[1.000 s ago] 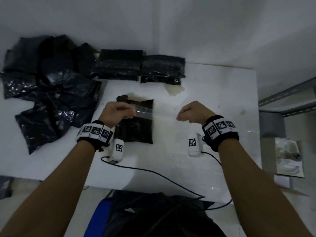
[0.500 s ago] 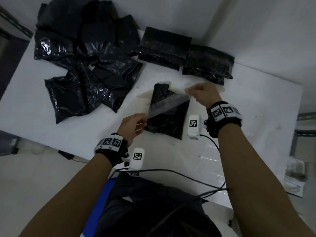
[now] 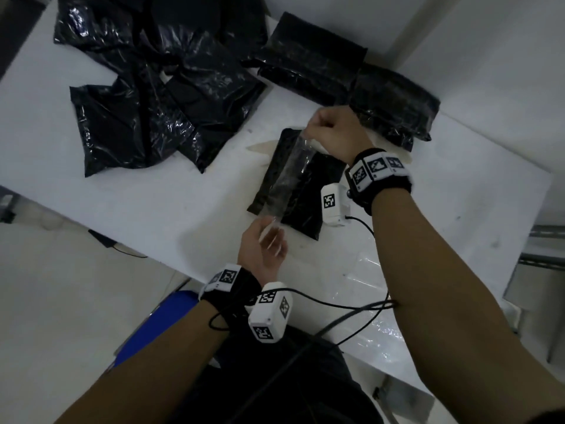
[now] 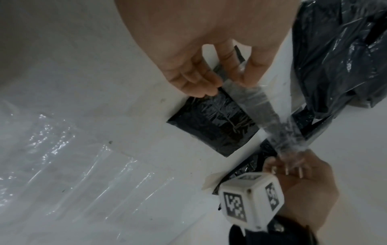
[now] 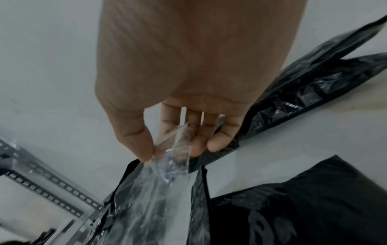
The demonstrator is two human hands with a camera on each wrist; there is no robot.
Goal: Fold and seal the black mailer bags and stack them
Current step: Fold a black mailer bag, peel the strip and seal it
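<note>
A strip of clear tape point(image 3: 289, 175) is stretched between the two hands above a folded black mailer bag point(image 3: 301, 191) that lies flat on the white table point(image 3: 171, 203). The far end of the strip is pinched by the right hand point(image 3: 331, 133) between thumb and curled fingers, above the far edge of the bag; this pinch is seen closely in the right wrist view point(image 5: 167, 149). The near end is pinched by the left hand point(image 3: 263, 249) between thumb and fingertips, just beyond the near edge of the bag, with the other fingers loosely bent. Whether the tape already touches the bag cannot be told.

At the far edge of the table, near the wall, two piles of folded black bags point(image 3: 345, 75) are placed side by side. On the left part of the table a loose heap of crumpled black bags point(image 3: 159, 96) is spread. A sheet of clear plastic film point(image 3: 376, 304) is laid on the near right part of the table, under the right forearm
</note>
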